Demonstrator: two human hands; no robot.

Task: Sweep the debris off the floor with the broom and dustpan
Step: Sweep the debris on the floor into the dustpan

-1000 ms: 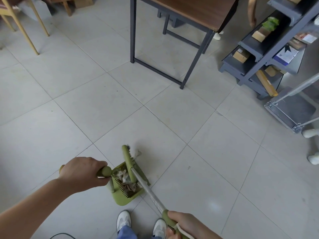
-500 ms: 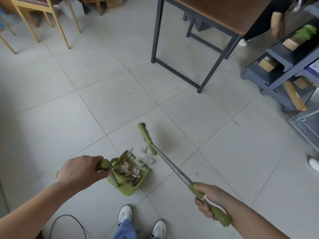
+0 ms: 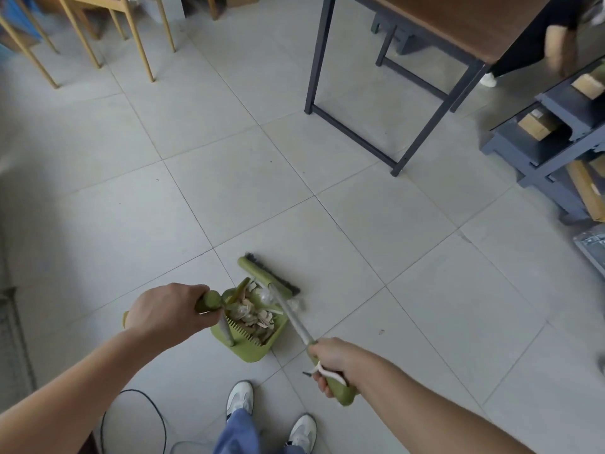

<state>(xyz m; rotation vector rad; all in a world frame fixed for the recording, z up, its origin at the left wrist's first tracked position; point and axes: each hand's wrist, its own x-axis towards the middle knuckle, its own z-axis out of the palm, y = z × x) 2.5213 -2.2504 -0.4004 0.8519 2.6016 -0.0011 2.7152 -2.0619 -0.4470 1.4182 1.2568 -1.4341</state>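
A green dustpan stands on the grey tiled floor just ahead of my feet, holding a heap of pale debris. My left hand is closed around the dustpan's green handle. My right hand grips the green end of the broom's metal pole. The green broom head lies flat on the floor against the dustpan's open far side, dark bristles facing away. A few whitish scraps sit by the pan's right lip under the pole.
A dark metal-framed table stands ahead to the right, with a grey shelf unit of boxes beyond it. Wooden chair legs are at the far left. A black cable loops by my shoes. Another person's leg shows behind the table.
The broom head was pulled back and laid against the dustpan mouth. My right hand moved in closer to my body. My left hand kept its hold on the dustpan.
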